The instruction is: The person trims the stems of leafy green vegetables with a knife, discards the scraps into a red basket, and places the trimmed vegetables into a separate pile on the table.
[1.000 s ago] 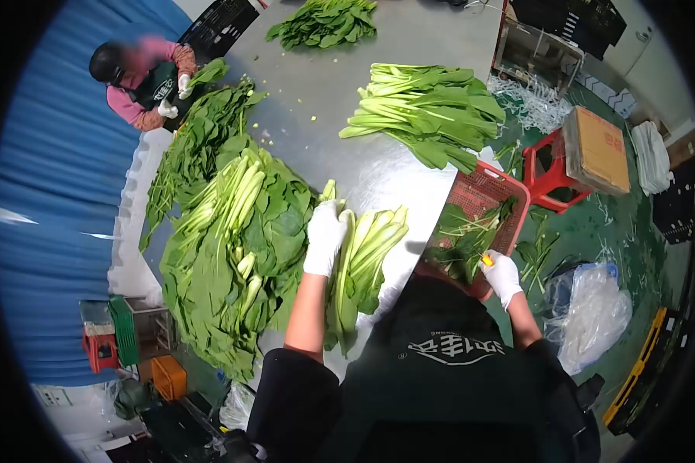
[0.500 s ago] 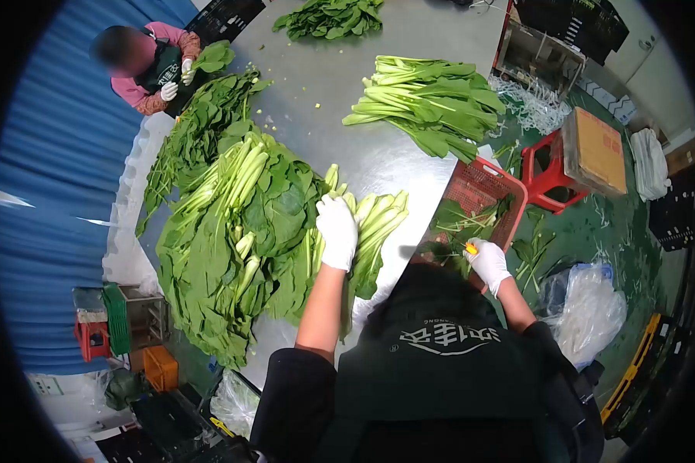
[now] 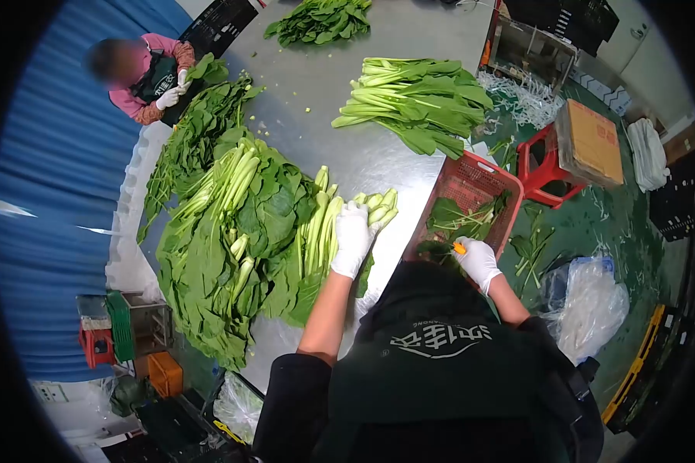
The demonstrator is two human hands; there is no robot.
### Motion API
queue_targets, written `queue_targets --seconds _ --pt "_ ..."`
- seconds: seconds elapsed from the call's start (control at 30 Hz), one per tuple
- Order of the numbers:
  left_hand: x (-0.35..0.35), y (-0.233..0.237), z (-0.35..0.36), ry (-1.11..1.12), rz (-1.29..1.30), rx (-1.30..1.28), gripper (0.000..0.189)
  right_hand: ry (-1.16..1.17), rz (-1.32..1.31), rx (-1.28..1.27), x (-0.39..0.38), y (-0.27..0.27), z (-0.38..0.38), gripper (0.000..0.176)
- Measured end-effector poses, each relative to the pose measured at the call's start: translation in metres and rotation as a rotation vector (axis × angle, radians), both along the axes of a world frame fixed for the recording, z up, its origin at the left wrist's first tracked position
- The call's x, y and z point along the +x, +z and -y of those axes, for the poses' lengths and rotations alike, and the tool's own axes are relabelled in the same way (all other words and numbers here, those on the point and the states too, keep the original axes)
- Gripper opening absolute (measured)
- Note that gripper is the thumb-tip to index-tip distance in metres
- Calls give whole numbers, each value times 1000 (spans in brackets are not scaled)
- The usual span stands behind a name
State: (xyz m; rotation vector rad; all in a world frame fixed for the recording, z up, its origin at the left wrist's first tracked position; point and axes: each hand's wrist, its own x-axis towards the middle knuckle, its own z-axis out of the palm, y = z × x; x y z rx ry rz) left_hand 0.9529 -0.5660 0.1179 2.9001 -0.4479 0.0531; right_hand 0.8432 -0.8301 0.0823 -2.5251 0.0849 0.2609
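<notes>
My left hand (image 3: 353,241), in a white glove, lies on the pale stems of leafy greens (image 3: 315,235) at the near edge of the metal table (image 3: 301,123). Its fingers curl over stem ends; whether they grip one is hidden. A large heap of greens (image 3: 224,224) spreads to its left. Over the red basket (image 3: 510,184), my gloved right hand (image 3: 477,261) is closed round a small tool with an orange handle (image 3: 459,248). Loose leaves (image 3: 471,220) lie inside the basket. Further back on the table is a neat pile of greens (image 3: 417,100).
A person (image 3: 150,73) at the table's far left holds greens. Another bunch (image 3: 320,19) lies at the far edge. Right of the basket stand a red stool (image 3: 537,166) and a cardboard box (image 3: 591,143). A plastic bag (image 3: 591,305) lies on the floor.
My left hand has moved right across the stems, onto the bunch at the table edge. My right hand stays over the basket with the tool. The camera view has shifted slightly.
</notes>
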Motion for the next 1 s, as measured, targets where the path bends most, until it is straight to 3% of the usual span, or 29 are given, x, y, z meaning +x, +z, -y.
queue_targets --seconds 0.1,0.2,0.23,0.33,0.4,0.47,0.5,0.53,0.57,0.6,0.67,0.73,0.83,1.0 --pt "4 6 -17 26 -4 -376 26 -16 17 7 -2 5 2 25" --pt "-8 65 -46 402 -122 -1087 15 -44 18 15 -3 2 7 25" --pt "-8 76 -66 375 172 -991 14 -45 13 3 -5 0 8 23" --pt "-19 135 -90 612 539 -1067 25 -45 -38 32 -9 -1 8 26" --pt "-18 167 -75 585 676 -1496 32 -62 -47 107 -9 -2 7 29" --pt "-32 194 -40 540 469 -1011 35 -81 -51 176 -6 6 8 34" --pt "-31 189 -20 501 347 -1020 31 -116 -9 277 -1 24 6 31" --pt "-27 176 -12 291 311 -789 28 -155 34 374 3 40 4 29" --pt "-30 170 9 135 171 -744 30 -149 143 365 6 53 4 27" --pt "-34 153 26 124 -121 -840 30 -166 148 355 8 65 3 27" --pt "-41 122 59 -62 -125 -752 31 -50 503 332 11 88 5 29" --pt "-50 123 85 -25 -411 -790 29 -33 551 292 9 108 8 35" --pt "-53 95 102 -98 -365 -822 26 -60 537 196 3 114 13 35" --pt "-56 93 118 -161 -375 -757 25 -120 493 134 -7 101 19 30"
